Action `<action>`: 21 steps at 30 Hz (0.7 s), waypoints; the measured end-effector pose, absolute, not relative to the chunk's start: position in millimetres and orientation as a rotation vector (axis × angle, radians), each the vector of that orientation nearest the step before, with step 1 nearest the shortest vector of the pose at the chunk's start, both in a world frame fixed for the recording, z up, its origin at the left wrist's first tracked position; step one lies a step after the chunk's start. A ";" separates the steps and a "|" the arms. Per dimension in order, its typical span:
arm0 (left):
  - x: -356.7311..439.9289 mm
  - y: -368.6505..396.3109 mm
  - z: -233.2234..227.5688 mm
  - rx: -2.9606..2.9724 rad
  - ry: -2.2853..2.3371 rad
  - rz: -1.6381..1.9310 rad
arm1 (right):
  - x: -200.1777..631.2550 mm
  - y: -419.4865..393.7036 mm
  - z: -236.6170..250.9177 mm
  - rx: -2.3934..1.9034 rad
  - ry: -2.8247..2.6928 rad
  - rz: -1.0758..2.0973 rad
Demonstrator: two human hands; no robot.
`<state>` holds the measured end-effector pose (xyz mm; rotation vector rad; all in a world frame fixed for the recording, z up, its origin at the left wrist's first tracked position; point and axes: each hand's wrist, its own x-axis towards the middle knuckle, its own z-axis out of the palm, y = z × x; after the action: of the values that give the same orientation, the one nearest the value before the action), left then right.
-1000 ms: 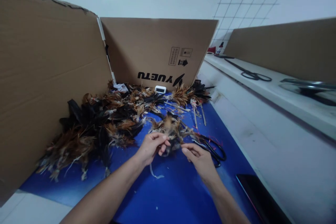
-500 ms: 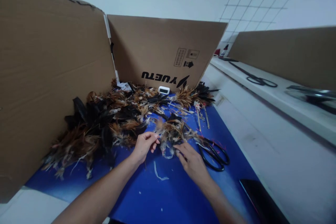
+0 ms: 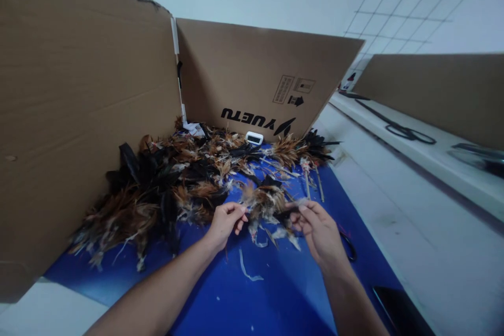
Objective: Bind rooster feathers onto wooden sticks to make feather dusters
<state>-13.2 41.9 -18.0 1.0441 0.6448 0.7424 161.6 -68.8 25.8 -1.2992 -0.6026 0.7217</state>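
A small bunch of brown and black feathers (image 3: 264, 200) is stretched between my two hands above the blue mat (image 3: 271, 289). My left hand (image 3: 226, 223) pinches its left end. My right hand (image 3: 321, 231) pinches the right end and covers most of the black scissors (image 3: 348, 245) lying on the mat behind it. A big heap of brown, orange and black feathers (image 3: 165, 184) lies to the left and behind, against the cardboard. A thin white strip (image 3: 247, 272) lies on the mat just below my hands.
Cardboard walls (image 3: 79, 115) close off the left and back. A small white device (image 3: 254, 138) sits by the back wall. Thin sticks (image 3: 307, 184) lie at the right of the heap. A dark phone (image 3: 397, 310) lies at bottom right. More scissors (image 3: 409, 132) rest on the neighbouring white bench.
My right hand has lifted off the mat and moved right, now pinching the feather bunch and covering the scissors. The left hand keeps its pinch. The camera has tilted slightly.
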 end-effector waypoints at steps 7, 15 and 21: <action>-13.4 40.0 -16.3 1.051 0.648 0.729 | 165.6 -74.0 24.6 -1.140 -0.434 0.776; -13.4 40.1 -17.1 1.059 0.646 0.752 | 182.4 -87.1 20.9 -1.222 -0.375 0.701; -13.6 40.8 -17.9 1.053 0.642 0.762 | 185.9 -90.9 20.3 -1.339 -0.395 0.669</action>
<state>-13.6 40.8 -17.9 1.0527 0.6420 0.7619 185.9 -90.9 20.3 -1.3389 -0.3945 0.6687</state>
